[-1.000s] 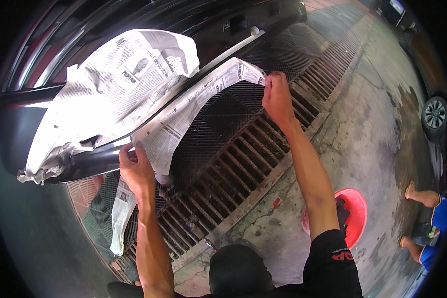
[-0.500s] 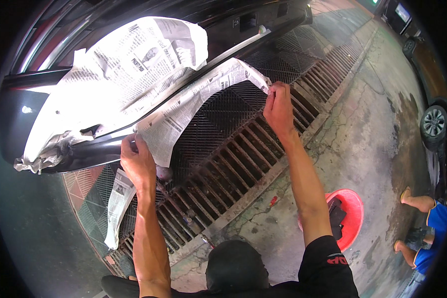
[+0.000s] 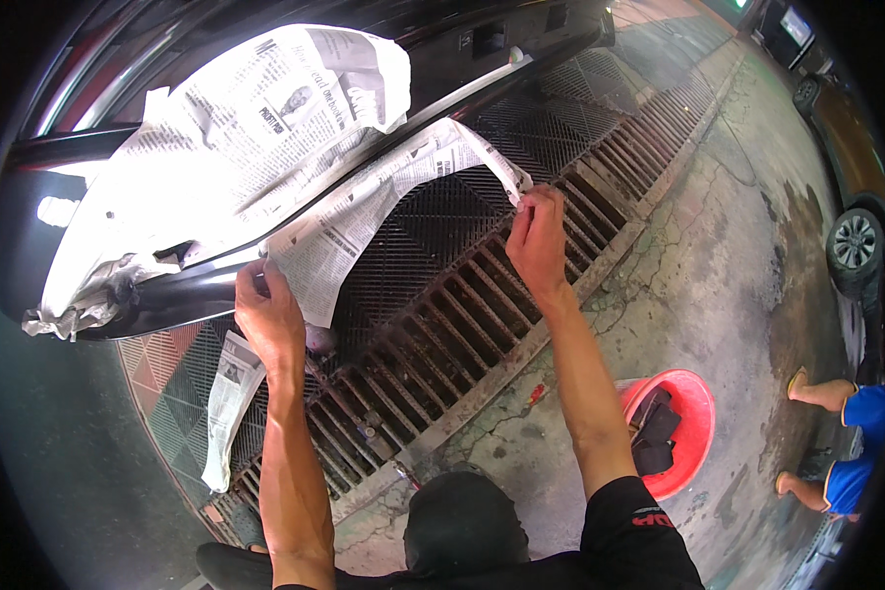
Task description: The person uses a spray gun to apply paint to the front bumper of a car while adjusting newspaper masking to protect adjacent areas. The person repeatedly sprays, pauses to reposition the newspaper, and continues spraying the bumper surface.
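My left hand (image 3: 270, 315) pinches the left end of a newspaper strip (image 3: 349, 221) at the lower edge of a black car panel (image 3: 157, 313). The strip's far end is held between the fingers of my right hand (image 3: 539, 241), out over the floor grating. Between the hands the strip runs up along the panel's edge, then bends down to the right. A larger newspaper sheet (image 3: 256, 138) covers the panel above, crumpled at its lower left. Another newspaper piece (image 3: 228, 403) hangs or lies left of my left forearm; I cannot tell which.
A rusty drain grate (image 3: 472, 320) crosses beneath my arms. Right of my right forearm stands a red bucket (image 3: 700, 423) holding dark blocks. A small red object (image 3: 537, 393) lies on the concrete. At far right are a brown car (image 3: 841, 147) and a person in blue shorts (image 3: 860, 423).
My right hand has moved slightly left and down, bringing the strip's right end with it. My left hand keeps its pinch with hardly any shift.
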Available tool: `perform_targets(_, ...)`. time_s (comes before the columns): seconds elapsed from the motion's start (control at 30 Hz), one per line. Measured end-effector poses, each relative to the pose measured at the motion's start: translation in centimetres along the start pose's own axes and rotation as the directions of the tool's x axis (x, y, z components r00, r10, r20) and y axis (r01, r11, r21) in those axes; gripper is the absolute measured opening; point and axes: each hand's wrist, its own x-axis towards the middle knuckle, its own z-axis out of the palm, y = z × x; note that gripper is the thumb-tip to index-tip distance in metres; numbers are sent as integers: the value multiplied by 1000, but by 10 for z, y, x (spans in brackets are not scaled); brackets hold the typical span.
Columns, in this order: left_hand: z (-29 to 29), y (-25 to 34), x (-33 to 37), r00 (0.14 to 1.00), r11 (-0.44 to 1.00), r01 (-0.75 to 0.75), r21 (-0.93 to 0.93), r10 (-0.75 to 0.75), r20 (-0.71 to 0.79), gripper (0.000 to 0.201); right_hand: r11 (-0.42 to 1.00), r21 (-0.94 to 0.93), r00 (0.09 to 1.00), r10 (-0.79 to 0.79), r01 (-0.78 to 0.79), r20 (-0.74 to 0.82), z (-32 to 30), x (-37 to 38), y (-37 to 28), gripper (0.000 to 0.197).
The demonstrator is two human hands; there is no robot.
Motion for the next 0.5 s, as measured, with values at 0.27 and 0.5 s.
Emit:
perform_targets(0.27, -1, -2, 1, 1000, 1000, 1, 7, -1, 2, 28, 999, 7, 999, 51, -51, 9, -4, -15, -16, 22)
perform_targets(0.5, -3, 1, 0, 1000, 999, 25, 23, -25, 0, 30, 996, 5, 996, 84, -84, 27, -12, -24, -30, 21)
